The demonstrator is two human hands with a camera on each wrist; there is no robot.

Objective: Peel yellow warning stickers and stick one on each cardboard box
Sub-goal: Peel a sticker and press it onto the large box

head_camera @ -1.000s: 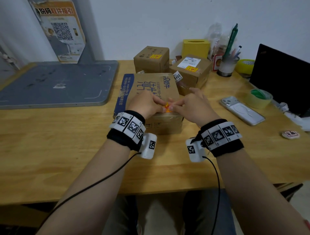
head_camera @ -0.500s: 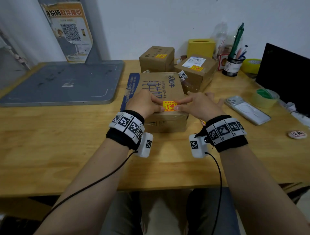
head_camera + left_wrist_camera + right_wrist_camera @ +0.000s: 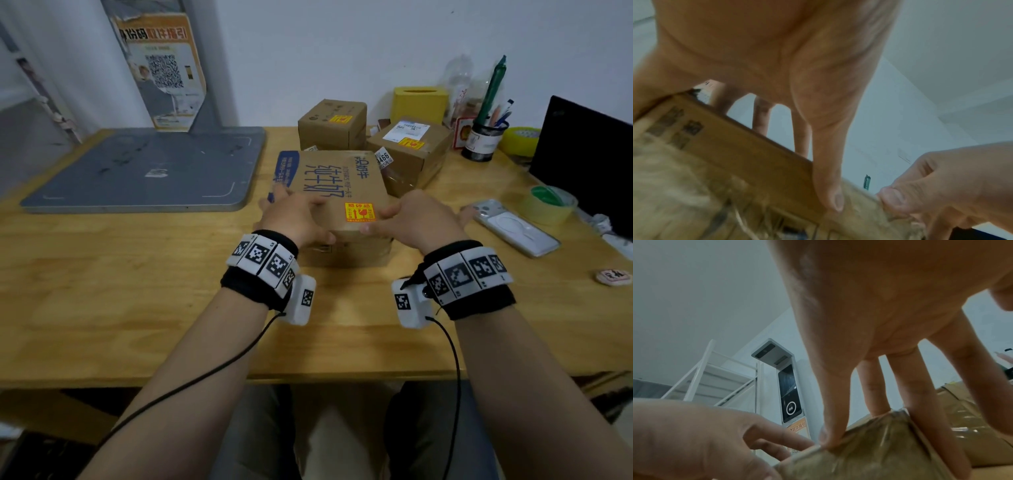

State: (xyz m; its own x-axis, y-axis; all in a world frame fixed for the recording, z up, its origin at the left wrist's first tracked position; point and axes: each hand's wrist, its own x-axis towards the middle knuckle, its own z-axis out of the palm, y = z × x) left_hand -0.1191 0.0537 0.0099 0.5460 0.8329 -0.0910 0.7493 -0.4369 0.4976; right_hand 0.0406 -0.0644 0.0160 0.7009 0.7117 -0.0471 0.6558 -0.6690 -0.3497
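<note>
Both hands held the nearest cardboard box on the wooden counter. The left hand was spread over the box's left edge, fingers extended along the top and side, thumb down against the near face. The right hand was likewise spread over the right near corner, its fingers reaching down the right side and its thumb pressing the top edge just below the yellow warning sticker. That sticker lay flat on the top of the box near its front edge, between the two hands; it bore red characters and a broken-glass symbol. Large blue Chinese characters ran across the box top, seen upside down from the head view.

Behind it stood two more boxes. The small box carried a yellow sticker on its top. The box to the right carried a white shipping label and a yellow sticker, with a tag reading "466" at its near left corner.

A dark pen cup held a green marker and pens. A yellow tissue box stood by the wall. A poster showed a QR code.
</note>
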